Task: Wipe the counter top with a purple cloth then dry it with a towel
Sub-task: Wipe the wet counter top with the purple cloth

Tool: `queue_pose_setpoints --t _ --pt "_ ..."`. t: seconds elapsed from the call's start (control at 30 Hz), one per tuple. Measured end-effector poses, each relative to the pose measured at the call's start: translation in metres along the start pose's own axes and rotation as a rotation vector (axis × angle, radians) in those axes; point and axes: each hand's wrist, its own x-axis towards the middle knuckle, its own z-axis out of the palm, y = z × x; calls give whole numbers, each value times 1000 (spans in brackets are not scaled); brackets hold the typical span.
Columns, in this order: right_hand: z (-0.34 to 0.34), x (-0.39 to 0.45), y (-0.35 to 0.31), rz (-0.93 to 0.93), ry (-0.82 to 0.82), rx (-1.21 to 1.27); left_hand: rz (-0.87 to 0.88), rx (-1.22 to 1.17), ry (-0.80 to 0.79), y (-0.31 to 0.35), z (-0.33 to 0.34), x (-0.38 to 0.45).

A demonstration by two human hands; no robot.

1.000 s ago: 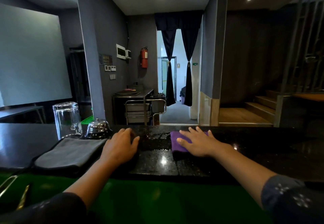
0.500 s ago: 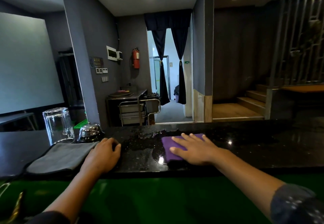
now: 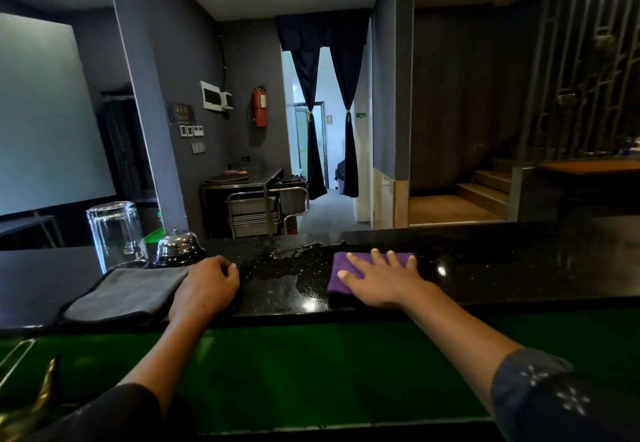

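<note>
A black speckled counter top (image 3: 502, 268) runs across the view, with a wet patch (image 3: 287, 261) in its middle. A folded purple cloth (image 3: 337, 270) lies flat just right of the wet patch. My right hand (image 3: 381, 279) presses down on it with fingers spread. A grey towel (image 3: 124, 294) lies folded on the counter at the left. My left hand (image 3: 207, 285) rests with curled fingers on the counter, against the towel's right end.
An upturned clear glass (image 3: 116, 233) and a chrome call bell (image 3: 178, 247) stand behind the towel. A green ledge (image 3: 311, 372) lies below the counter's near edge. Metal tongs (image 3: 20, 365) show at the lower left.
My right hand has slid the purple cloth to the right, away from the wet patch. My left hand stays by the towel. The view has shifted a little.
</note>
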Motion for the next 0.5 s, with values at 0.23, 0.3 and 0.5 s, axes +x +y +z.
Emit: queue_pose_setpoints --t 0.23,0.3,0.5 --pt "11 -1 -68 -125 -12 -6 25 -6 4 2 -1 -1" --pt "11 -2 -66 -149 -13 7 32 -5 8 2 -3 -3" --pt "2 0 5 -64 35 40 53 9 -12 -2 -4 -5"
